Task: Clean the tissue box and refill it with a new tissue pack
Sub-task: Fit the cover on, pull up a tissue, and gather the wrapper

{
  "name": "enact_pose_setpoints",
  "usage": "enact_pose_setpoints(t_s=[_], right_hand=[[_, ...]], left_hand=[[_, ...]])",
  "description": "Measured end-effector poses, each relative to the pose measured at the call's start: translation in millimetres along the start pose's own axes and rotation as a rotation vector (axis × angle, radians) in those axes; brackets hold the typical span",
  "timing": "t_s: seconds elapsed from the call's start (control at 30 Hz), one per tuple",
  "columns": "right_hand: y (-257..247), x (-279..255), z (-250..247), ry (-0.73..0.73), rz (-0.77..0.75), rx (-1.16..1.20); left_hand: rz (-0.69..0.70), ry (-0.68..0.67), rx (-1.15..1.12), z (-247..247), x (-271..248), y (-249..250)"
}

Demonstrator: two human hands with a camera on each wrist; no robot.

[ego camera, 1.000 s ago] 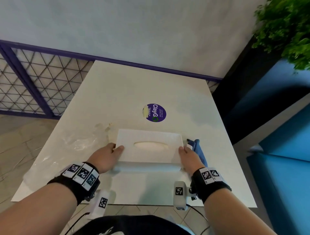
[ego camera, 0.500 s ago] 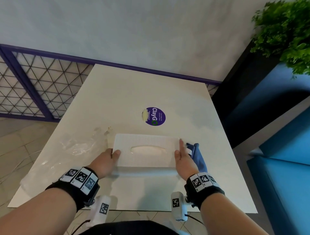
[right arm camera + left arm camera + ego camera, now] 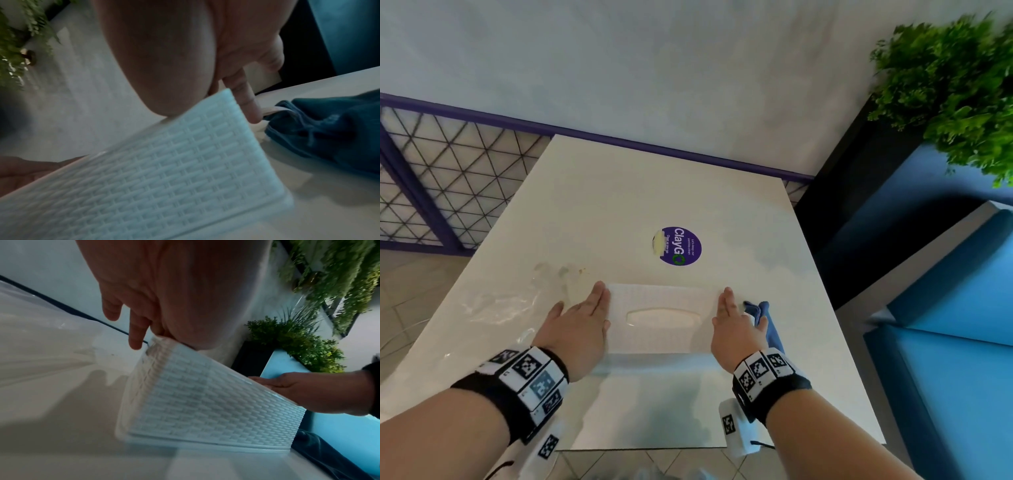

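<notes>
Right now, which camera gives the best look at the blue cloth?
The right wrist view: the blue cloth fills the right side, bunched beside the tissue box. The head view shows a strip behind the right hand; the left wrist view, a dark corner.

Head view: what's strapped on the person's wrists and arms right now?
Bare forearms, no sleeves. Each wrist carries a black band ringed with white tiles printed with black square codes. Under each hangs a white block bearing another code, with thin black cables trailing off.

- A pale grey wall (image 3: 654, 68) stands behind the white tabletop (image 3: 592, 205).
- A purple-framed lattice railing (image 3: 441, 178) runs at left, over beige floor tiles (image 3: 400, 294).
- At right: green plants (image 3: 955, 85) and blue seating (image 3: 945, 342).
</notes>
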State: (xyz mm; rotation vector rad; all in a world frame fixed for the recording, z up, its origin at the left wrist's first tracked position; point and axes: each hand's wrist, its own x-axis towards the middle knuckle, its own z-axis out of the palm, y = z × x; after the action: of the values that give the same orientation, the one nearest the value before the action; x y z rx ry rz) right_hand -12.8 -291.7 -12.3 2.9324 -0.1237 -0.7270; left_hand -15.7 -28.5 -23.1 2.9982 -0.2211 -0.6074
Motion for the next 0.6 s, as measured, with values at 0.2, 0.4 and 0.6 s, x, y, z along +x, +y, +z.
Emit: enact_pose_setpoints(t_s=[0.2,0.4,0.6], right_hand=[[-8.1,-6.8,-10.3,0.065,0.024,0.051],[-45.2,-16.0,-5.3,0.271,-0.145,0.425],[-69.7,-11.6,-1.8,0.132,-0.038,0.335]], left_hand=[[-0.024,-0.046,0.002,-8.7,-7.4,4.7],[-0.035,-0.065,-0.037,-10.2,-6.3,4.3],[-0.017,-0.061,-0.061,-9.3,-5.4,3.1]])
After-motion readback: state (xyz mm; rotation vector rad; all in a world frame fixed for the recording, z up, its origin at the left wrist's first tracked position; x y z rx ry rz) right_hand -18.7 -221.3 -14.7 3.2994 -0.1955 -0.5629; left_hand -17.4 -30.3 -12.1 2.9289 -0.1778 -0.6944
